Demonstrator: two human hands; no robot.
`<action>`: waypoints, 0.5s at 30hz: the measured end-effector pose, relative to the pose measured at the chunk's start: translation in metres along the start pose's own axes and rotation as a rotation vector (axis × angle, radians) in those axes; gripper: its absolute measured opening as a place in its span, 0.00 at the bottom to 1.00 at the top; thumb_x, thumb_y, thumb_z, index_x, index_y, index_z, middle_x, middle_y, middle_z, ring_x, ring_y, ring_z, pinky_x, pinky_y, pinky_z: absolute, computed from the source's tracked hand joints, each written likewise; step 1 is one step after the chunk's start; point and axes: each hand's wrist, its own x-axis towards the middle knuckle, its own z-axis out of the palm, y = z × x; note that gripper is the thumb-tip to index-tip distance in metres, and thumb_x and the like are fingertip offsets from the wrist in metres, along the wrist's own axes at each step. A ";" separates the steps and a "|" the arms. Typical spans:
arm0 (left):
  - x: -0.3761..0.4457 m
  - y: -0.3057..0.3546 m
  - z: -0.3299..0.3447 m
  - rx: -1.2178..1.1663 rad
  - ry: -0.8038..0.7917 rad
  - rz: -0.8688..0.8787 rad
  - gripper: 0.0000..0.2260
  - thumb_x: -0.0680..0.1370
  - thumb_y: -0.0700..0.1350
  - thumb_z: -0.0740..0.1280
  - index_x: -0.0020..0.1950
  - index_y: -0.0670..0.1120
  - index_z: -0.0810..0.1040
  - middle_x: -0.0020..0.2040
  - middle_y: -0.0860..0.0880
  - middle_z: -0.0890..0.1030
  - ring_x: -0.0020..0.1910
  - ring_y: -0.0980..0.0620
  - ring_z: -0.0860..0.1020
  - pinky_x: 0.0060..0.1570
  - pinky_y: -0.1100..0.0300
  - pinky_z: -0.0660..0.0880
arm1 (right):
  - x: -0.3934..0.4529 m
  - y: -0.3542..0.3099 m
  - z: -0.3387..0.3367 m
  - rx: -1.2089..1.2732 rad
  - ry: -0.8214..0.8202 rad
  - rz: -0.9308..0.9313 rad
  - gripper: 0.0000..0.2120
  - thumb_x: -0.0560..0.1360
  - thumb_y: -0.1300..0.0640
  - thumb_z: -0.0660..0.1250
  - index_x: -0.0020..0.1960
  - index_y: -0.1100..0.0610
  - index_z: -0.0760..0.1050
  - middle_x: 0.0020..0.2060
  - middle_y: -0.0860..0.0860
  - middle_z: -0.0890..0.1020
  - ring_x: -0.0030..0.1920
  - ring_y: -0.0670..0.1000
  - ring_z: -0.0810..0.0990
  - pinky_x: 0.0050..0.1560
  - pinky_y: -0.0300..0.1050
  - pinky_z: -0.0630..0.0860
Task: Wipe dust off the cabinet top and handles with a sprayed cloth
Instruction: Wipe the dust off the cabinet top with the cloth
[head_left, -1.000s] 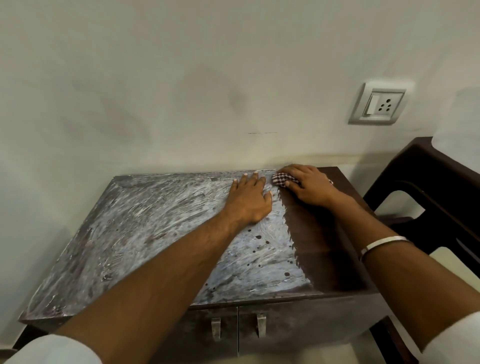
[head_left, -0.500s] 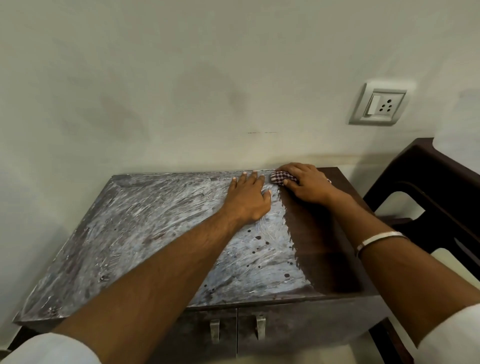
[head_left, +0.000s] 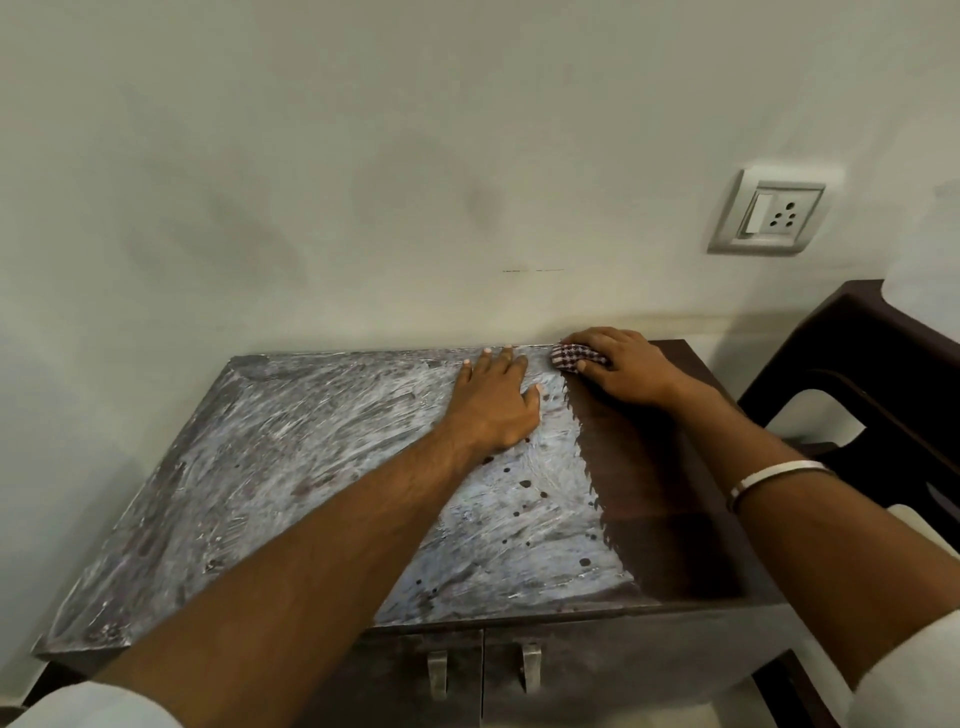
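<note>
1. The cabinet top (head_left: 291, 467) stands against the wall. Most of its surface carries a grey-white streaked dust film; a strip along the right edge shows clean dark wood.
2. The left hand (head_left: 493, 405) lies palm down on the dusty area near the back edge, fingers straight and together, holding nothing.
3. The right hand (head_left: 623, 371) sits at the back edge, toward the back right corner, just beside the left hand. Its fingers curl over the checked cloth (head_left: 569, 357) and press it onto the top, where dust meets clean wood.
4. Only the left part of the cloth shows past the fingers; the remainder is hidden under the palm, so its fold cannot be determined.
5. Two metal handles (head_left: 483, 670) hang side by side on the door fronts below the front edge.
6. A bracelet (head_left: 769, 480) circles the right forearm.
7. A wall socket (head_left: 769, 218) is mounted above the back right corner.
8. A dark chair (head_left: 883, 374) stands just beside the right edge.
</note>
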 end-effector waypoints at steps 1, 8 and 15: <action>0.000 -0.001 0.000 0.004 0.004 0.002 0.27 0.83 0.56 0.48 0.80 0.49 0.49 0.80 0.48 0.47 0.79 0.46 0.44 0.76 0.47 0.41 | 0.000 0.003 -0.001 0.011 -0.004 -0.009 0.22 0.79 0.44 0.60 0.72 0.45 0.66 0.71 0.50 0.70 0.70 0.56 0.66 0.70 0.56 0.64; -0.001 -0.007 0.001 0.021 -0.012 -0.013 0.27 0.83 0.57 0.47 0.80 0.48 0.48 0.81 0.48 0.47 0.79 0.46 0.44 0.76 0.47 0.41 | 0.012 -0.019 0.002 -0.063 -0.026 0.061 0.24 0.80 0.44 0.57 0.75 0.46 0.61 0.74 0.50 0.65 0.73 0.57 0.61 0.73 0.54 0.60; -0.002 -0.008 -0.001 0.002 -0.009 -0.023 0.27 0.83 0.56 0.47 0.80 0.49 0.48 0.81 0.48 0.46 0.79 0.47 0.43 0.76 0.46 0.41 | 0.005 -0.012 0.006 0.005 -0.023 -0.037 0.22 0.79 0.45 0.59 0.72 0.44 0.65 0.71 0.50 0.69 0.71 0.56 0.65 0.71 0.55 0.63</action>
